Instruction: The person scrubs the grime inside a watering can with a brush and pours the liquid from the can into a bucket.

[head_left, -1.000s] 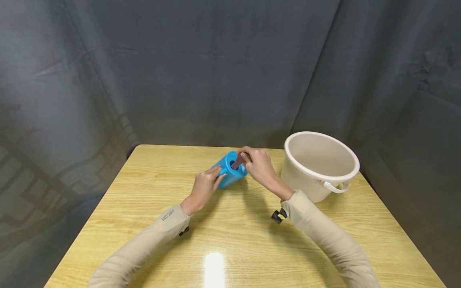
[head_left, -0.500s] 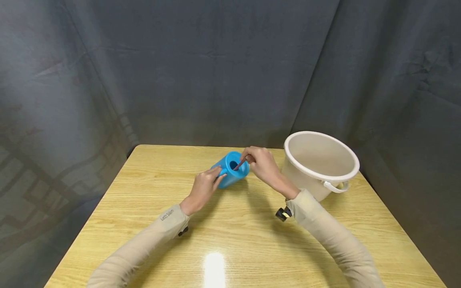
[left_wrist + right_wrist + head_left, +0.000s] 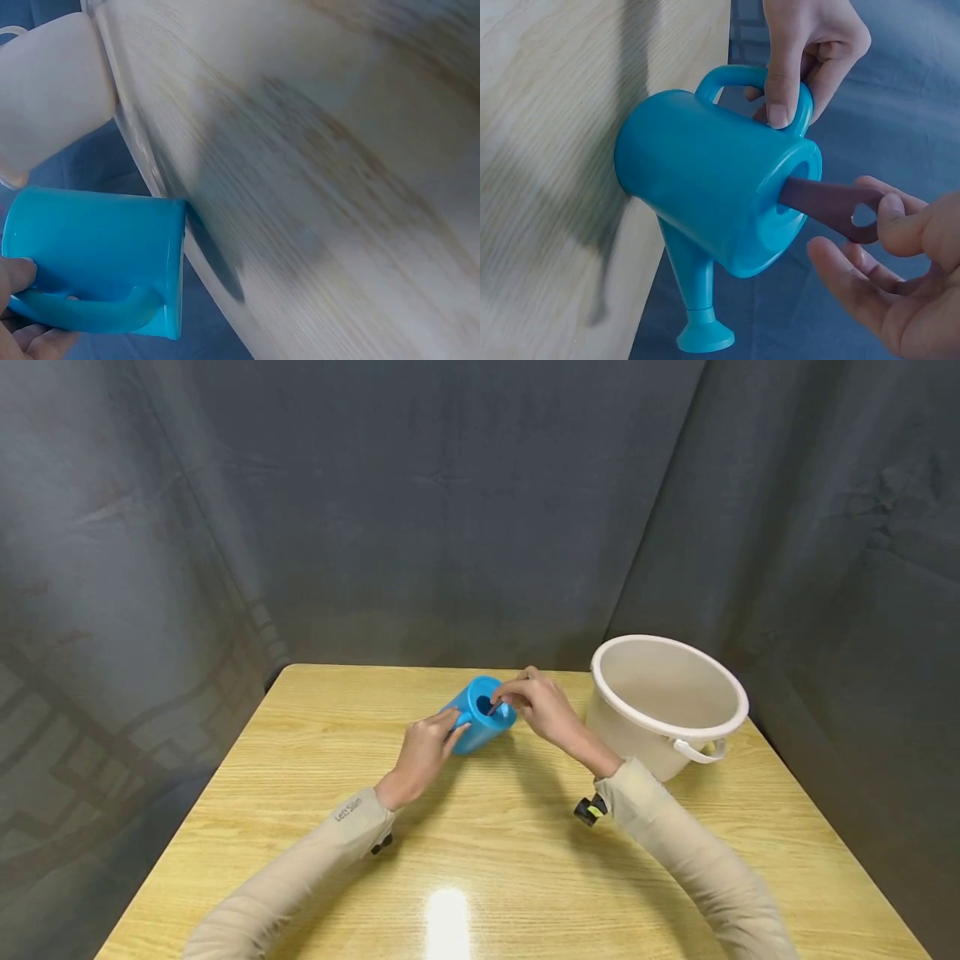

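Observation:
My left hand point(image 3: 423, 747) grips the loop handle of a blue toy watering can point(image 3: 697, 172). The can tilts with its round top opening turned toward my right hand point(image 3: 543, 710); in the right wrist view its spout point(image 3: 694, 277) ends in a flared head. Thumb and fingers of that right hand pinch the end of a flat, brownish-purple handle point(image 3: 829, 201) with a hole near its tip. The other end of this piece reaches inside the can's opening and is hidden, so I cannot tell what tool it belongs to.
A large off-white bucket point(image 3: 622, 735) with a white carrying handle point(image 3: 701, 750) stands on the right of the wooden table point(image 3: 480, 827), close to my right forearm. Dark grey curtains point(image 3: 450, 510) hang behind the table and along both sides.
My right hand has shifted slightly right, then back left, turning the brownish-purple piece from broad side to nearly edge-on in the head view. The left hand and watering can stay almost still.

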Demonstrator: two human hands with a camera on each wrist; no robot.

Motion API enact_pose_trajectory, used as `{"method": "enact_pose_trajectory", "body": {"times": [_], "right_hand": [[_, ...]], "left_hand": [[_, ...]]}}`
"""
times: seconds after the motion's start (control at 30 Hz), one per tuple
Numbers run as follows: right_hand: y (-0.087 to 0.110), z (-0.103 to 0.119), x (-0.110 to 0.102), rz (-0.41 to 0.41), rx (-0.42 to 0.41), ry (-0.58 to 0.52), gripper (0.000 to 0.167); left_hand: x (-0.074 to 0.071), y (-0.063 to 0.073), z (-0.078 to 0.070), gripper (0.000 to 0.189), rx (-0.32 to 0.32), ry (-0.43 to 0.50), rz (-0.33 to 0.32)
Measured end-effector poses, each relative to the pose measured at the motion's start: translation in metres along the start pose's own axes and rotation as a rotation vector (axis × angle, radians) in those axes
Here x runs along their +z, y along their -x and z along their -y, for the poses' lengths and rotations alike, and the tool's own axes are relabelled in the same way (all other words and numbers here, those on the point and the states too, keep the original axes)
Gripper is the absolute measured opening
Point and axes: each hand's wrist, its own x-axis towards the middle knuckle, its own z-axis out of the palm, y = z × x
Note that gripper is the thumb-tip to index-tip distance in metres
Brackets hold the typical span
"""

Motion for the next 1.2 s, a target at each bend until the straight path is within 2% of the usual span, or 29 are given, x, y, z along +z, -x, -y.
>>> {"method": "enact_pose_trajectory", "body": {"times": [0.27, 0.43, 0.6, 0.67, 0.87, 0.97, 1.2], "right_hand": [[-0.002, 0.001, -0.004, 0.074, -0.001, 0.065, 0.018], [-0.005, 0.002, -0.001, 0.113, 0.027, 0.036, 0.015], [-0.007, 0.008, 0.001, 0.140, 0.075, 0.059, 0.016], [-0.008, 0.010, 0.004, 0.118, 0.092, 0.085, 0.018], [-0.008, 0.010, 0.022, -0.017, 0.132, 0.149, 0.020], [-0.008, 0.010, 0.028, -0.043, 0.156, 0.136, 0.025], [-0.009, 0.011, 0.027, -0.111, 0.153, 0.079, 0.014]], "left_hand": [[0.000, -0.001, 0.001, 0.007, 0.016, -0.019, -0.005], [0.001, -0.001, 0.001, 0.007, 0.009, -0.020, -0.002], [0.001, -0.001, 0.000, 0.006, 0.010, -0.029, -0.001], [0.001, 0.000, 0.000, 0.006, 0.014, -0.033, -0.004], [0.001, 0.001, 0.001, 0.006, 0.016, -0.038, -0.009], [0.000, 0.001, 0.001, 0.006, 0.013, -0.028, -0.003], [0.001, 0.001, 0.002, 0.010, 0.020, -0.031, -0.003]]}}
